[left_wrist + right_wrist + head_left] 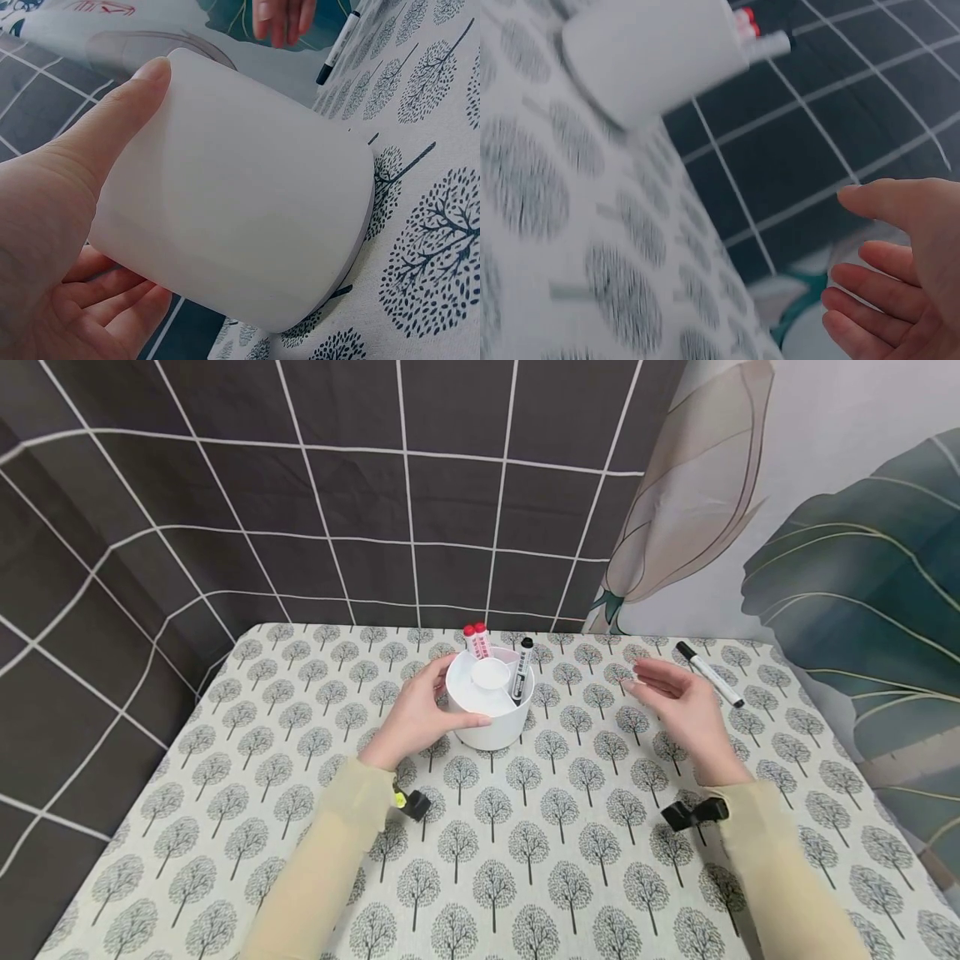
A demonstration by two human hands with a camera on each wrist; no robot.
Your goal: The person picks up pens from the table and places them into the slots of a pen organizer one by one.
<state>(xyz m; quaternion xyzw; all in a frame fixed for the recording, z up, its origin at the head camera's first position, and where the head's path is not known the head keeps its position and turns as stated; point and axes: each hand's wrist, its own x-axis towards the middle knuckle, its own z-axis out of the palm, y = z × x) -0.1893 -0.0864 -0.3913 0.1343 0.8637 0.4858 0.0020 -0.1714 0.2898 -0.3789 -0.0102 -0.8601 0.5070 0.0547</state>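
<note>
A round white pen holder (491, 727) with compartments stands on the table. Two red-capped markers (476, 639) lean in its back compartment, and a black-capped marker (522, 670) is upright at its right side. My left hand (423, 706) grips the holder's left side, thumb at the front near the rim and fingers around the back, as the left wrist view also shows around the white wall (240, 187). To the right, my right hand (686, 706) hovers with relaxed fingers and holds nothing. Just beyond it lies another black-capped marker (708, 673) on the cloth.
A cloth with a tree print (525, 860) covers the table. Behind it hangs a dark curtain with white grid lines (450, 493), and a leaf-patterned curtain (847, 568) hangs at the right. Both wrists wear black camera mounts (693, 814).
</note>
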